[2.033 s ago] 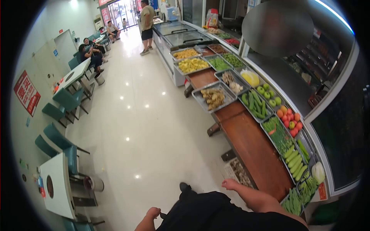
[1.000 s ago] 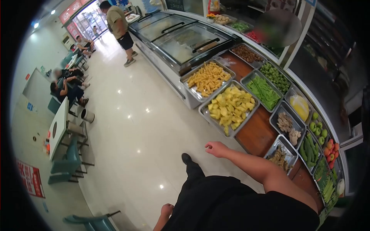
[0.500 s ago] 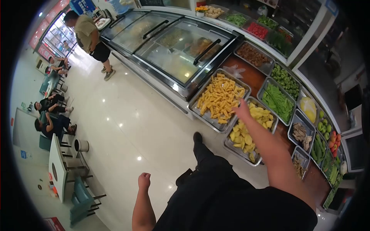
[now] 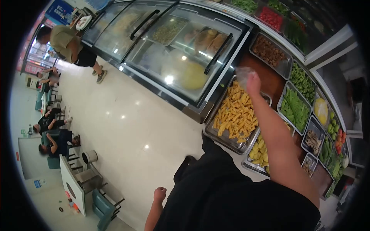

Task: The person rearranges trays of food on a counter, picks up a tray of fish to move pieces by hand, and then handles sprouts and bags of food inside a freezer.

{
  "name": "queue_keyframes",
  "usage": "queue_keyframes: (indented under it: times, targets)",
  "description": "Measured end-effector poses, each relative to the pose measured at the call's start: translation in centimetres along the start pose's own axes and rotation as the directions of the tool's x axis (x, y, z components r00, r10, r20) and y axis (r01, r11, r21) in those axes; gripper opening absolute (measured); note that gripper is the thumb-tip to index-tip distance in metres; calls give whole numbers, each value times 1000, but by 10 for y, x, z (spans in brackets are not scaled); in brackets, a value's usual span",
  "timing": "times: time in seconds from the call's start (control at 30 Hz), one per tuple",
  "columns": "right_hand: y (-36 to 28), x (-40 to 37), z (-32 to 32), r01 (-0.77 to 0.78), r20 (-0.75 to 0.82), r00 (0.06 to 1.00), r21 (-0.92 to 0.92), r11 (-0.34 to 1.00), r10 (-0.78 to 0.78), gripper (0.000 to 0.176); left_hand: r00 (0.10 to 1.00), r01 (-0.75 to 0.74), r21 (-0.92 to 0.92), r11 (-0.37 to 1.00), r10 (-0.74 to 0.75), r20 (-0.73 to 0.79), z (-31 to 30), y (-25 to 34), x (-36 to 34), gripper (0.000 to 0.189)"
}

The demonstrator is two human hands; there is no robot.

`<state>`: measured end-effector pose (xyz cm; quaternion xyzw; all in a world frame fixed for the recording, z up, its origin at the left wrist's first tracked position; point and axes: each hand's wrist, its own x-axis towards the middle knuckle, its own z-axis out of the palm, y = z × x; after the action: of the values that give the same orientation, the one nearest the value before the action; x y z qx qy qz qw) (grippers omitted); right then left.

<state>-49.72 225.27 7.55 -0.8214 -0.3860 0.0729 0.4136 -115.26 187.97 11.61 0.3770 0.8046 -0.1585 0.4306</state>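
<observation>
1. While the right hand (image 4: pixel 253 82) has its fingers closed on a crumpled, clear plastic bag (image 4: pixel 243 73), its forearm stretches over the food trays.
2. The bag is above the reddish-brown wooden counter (image 4: pixel 265 75), at the far edge of a rectangular silver metal tray (image 4: pixel 228 147) of golden, strip-shaped food pieces (image 4: pixel 235 114).
3. Just nearer is a tray of yellow chunks (image 4: pixel 259 153), partly hidden by the forearm.
4. To the right are a tray of flat green pods (image 4: pixel 295 109) and, farther off, one of small brown chunks (image 4: pixel 266 51).
5. Left of the golden pieces, a long freezer with sliding glass lids and black handles (image 4: pixel 154 52) runs toward the far left.
6. The left hand (image 4: pixel 160 193) hangs low above the pale, glossy floor (image 4: pixel 131 169), its fingers curled in.
7. At far left, a person in a khaki shirt (image 4: pixel 64 40) stands beside the freezer; a white-topped table (image 4: pixel 73 183) and a teal chair (image 4: pixel 102 206) are at near left.
</observation>
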Motion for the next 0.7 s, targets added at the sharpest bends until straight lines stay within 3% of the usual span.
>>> queue_keyframes:
  times: [0.03, 0.07, 0.1, 0.13, 0.17, 0.2, 0.23, 0.27, 0.33, 0.37, 0.43, 0.47, 0.53, 0.57, 0.63, 0.67, 0.7]
  targets:
    - [-14, -21, 2, -97, 141, 988, 283, 954, 59, 27, 997, -75, 82, 994, 76, -12, -7, 5, 14, 29]
    - [-36, -52, -6, -222, 284, 956, 528, 820, 76, 23, 988, -149, 169, 974, 154, -16, -14, 8, 28, 28]
    - [-75, -81, -34, -389, 494, 854, 399, 830, 163, 31, 977, -208, 186, 960, 212, -7, -21, 13, 46, 29]
    - [-66, -116, -30, -496, 595, 774, 357, 791, 217, 32, 973, -227, 210, 951, 230, 9, -32, 25, 59, 29]
    - [-99, -153, -54, -617, 676, 700, 411, 671, 230, 33, 961, -270, 209, 940, 276, 1, -41, 42, 70, 29]
    - [-82, -190, -55, -602, 715, 639, 235, 763, 284, 32, 947, -314, 206, 927, 322, -7, -53, 59, 80, 29]
    - [-94, -223, -74, -484, 752, 635, 209, 850, 177, 25, 929, -361, 228, 904, 369, 5, -64, 74, 93, 29]
    - [-75, -270, -73, -634, 775, 578, 228, 739, 257, 20, 909, -408, 246, 879, 416, 18, -74, 88, 108, 29]
    - [-76, -326, -97, -463, 832, 496, 11, 887, 249, 29, 852, -515, 220, 829, 523, 23, -97, 115, 129, 28]
    - [-77, -348, -105, -477, 816, 512, 11, 879, 267, 29, 839, -536, 231, 812, 542, 43, -109, 128, 137, 27]
    - [-82, -383, -118, -148, 716, 693, 258, 955, -86, 39, 812, -577, 281, 767, 576, 95, -129, 142, 156, 27]
    - [-85, -398, -124, -157, 700, 711, 250, 955, -66, 39, 797, -596, 320, 736, 591, 125, -137, 147, 170, 27]
    - [-98, -423, -136, -570, 797, 584, 271, 776, 150, 32, 803, -584, 396, 708, 576, 154, -155, 156, 190, 27]
    - [-95, -435, -135, -576, 786, 596, 275, 770, 166, 32, 793, -595, 410, 692, 588, 158, -165, 159, 198, 27]
    - [-92, -452, -130, -478, 672, 658, 24, 878, 340, 29, 797, -589, 413, 694, 584, 155, -178, 156, 229, 27]
    - [-91, -458, -126, -488, 659, 665, 26, 872, 352, 29, 818, -566, 378, 733, 557, 144, -183, 153, 248, 27]
    - [-93, -456, -122, -422, 566, 759, 49, 905, 323, 27, 823, -560, 361, 745, 550, 142, -188, 153, 255, 27]
